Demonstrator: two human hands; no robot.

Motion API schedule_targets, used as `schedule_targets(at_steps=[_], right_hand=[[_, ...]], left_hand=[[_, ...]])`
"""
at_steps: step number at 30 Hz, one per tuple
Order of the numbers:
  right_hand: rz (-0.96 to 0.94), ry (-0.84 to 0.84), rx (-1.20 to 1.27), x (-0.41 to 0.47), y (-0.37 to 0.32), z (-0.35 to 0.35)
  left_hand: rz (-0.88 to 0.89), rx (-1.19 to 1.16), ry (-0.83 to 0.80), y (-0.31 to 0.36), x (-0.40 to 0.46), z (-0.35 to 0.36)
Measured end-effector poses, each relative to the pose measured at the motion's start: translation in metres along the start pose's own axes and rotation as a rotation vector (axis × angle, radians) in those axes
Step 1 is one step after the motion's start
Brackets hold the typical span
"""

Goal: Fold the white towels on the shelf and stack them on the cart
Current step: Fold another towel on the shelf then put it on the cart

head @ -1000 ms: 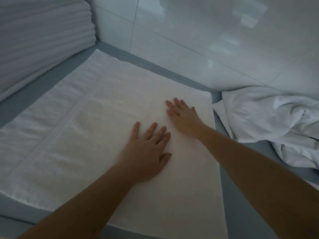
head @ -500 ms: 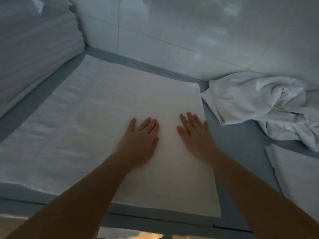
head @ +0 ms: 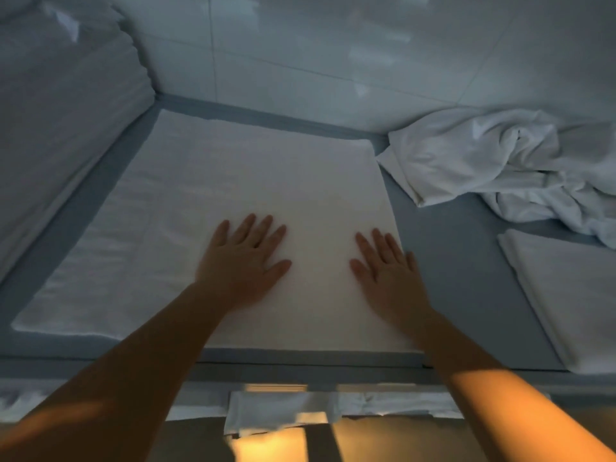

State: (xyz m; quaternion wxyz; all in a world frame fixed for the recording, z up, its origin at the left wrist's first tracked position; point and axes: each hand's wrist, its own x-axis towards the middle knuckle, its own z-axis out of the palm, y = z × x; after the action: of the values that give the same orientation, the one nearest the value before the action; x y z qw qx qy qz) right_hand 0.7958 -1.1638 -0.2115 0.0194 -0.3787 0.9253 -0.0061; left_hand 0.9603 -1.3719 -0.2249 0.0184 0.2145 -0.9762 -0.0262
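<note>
**Both hands flat on the half-folded towel, smoothing before the next fold**

Left hand lies palm down, fingers straight and spread, on the white towel at frame centre; the right hand lies the same way near the towel's right edge. Neither grips anything. The towel sits spread on the grey shelf, its near edge close to the shelf's front lip.

Judged from this, the step is pressing the layers flat. To do it well, the person should sweep outward toward the edges so trapped creases leave, check that the right edge lines up, then take the far or left edge for the next fold.

At upper left stands a tall stack of folded linen, close to the towel's left end, which leaves little room for a wide swing. At upper right lies a crumpled white towel, just beside the flat one's far right corner; it could snag. At right rests a folded white piece, well apart. The cart cannot be made out with certainty
</note>
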Motion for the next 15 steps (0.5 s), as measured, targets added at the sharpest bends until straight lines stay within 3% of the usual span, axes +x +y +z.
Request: schedule_targets(at_steps=[7, 12, 15], right_hand=[[0.171, -0.022, 0.002, -0.013, -0.04, -0.004], [-0.124, -0.041, 0.044, -0.031, -0.16, 0.005], [-0.137, -0.039, -0.003, -0.037, -0.173, 0.008]], left_hand=[[-0.247, 0.015, 0.026, -0.106, -0.083, -0.006], [-0.248, 0.032, 0.029, -0.11, -0.089, -0.003], [-0.223, 0.025, 0.042, -0.115, -0.094, -0.002]])
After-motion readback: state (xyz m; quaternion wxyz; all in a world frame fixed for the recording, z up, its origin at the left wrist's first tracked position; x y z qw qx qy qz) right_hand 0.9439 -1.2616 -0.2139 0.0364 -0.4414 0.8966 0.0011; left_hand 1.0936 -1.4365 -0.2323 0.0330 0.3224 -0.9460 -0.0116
